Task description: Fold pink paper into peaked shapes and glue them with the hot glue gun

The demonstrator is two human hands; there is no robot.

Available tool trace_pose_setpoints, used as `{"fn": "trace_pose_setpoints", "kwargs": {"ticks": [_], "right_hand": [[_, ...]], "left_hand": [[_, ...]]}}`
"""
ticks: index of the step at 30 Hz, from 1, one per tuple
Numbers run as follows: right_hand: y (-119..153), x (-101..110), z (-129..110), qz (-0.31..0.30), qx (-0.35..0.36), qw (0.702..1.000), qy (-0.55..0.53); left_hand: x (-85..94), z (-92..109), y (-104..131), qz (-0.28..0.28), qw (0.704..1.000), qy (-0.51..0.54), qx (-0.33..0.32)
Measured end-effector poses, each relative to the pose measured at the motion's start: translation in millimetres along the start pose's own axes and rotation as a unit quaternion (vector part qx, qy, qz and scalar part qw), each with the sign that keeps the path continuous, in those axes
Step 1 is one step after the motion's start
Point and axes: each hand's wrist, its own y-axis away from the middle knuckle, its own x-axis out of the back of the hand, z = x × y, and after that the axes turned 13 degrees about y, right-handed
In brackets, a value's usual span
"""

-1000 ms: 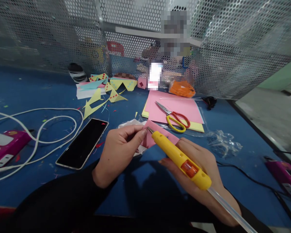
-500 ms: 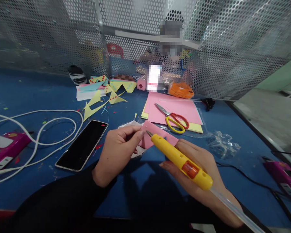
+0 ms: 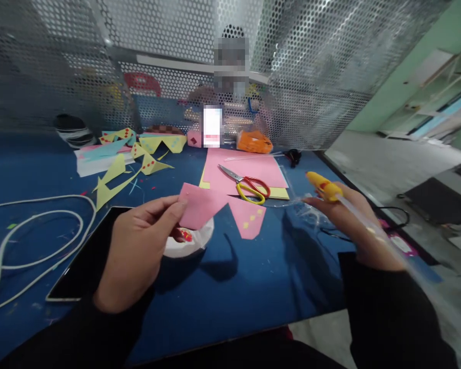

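pink cutout (image 3: 202,206) in left hand (image 3: 140,243)

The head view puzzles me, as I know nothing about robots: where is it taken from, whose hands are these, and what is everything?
There is no robot here. A person wears a camera on the head, looking forward and down at their own two bare hands.

The left hand pinches a pink paper cut-out with small yellow squares on it. The right hand grips a yellow tool, which looks like a glue gun.

On the blue table lie a dark-screened phone, a white cable and yellow paper pieces. Scissors rest on pink sheets. A white dish sits partly hidden behind the cut-out and left hand.
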Motion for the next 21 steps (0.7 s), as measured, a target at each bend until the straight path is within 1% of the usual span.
{"fn": "trace_pose_setpoints", "kwargs": {"ticks": [1, 2, 4, 7, 11, 14, 19, 21], "right_hand": [[-5.6, -5.2, 11.3, -0.003, -0.005, 0.999, 0.049], [-9.8, -10.2, 20.2, -0.019, -0.009, 0.992, 0.124], [-13.9, -18.4, 31.8, -0.037, -0.011, 0.983, 0.178], [-12.6, -24.2, 39.4, -0.056, -0.014, 0.979, 0.196], [-8.1, -20.3, 42.3, -0.084, -0.002, 0.975, 0.205], [-8.3, -17.7, 42.9, -0.093, 0.007, 0.972, 0.216], [-5.5, -19.9, 52.2, -0.068, 0.01, 0.962, 0.264], [0.0, -15.7, 56.0, -0.02, 0.045, 0.962, 0.268]], "left_hand": [[0.6, 0.7, -1.7, 0.011, 1.0, 0.011, -0.006], [1.2, 1.4, -3.4, 0.022, 0.999, 0.023, -0.013], [2.7, 2.7, -7.1, 0.037, 0.998, 0.05, -0.026], [6.4, 3.2, -12.7, 0.052, 0.995, 0.077, -0.039], [15.9, 2.2, -18.5, 0.081, 0.989, 0.113, -0.046], [23.3, 0.9, -20.5, 0.091, 0.985, 0.131, -0.056], [28.4, -0.8, -20.4, 0.101, 0.982, 0.144, -0.063], [29.1, -0.9, -20.0, 0.101, 0.982, 0.148, -0.066]]}}
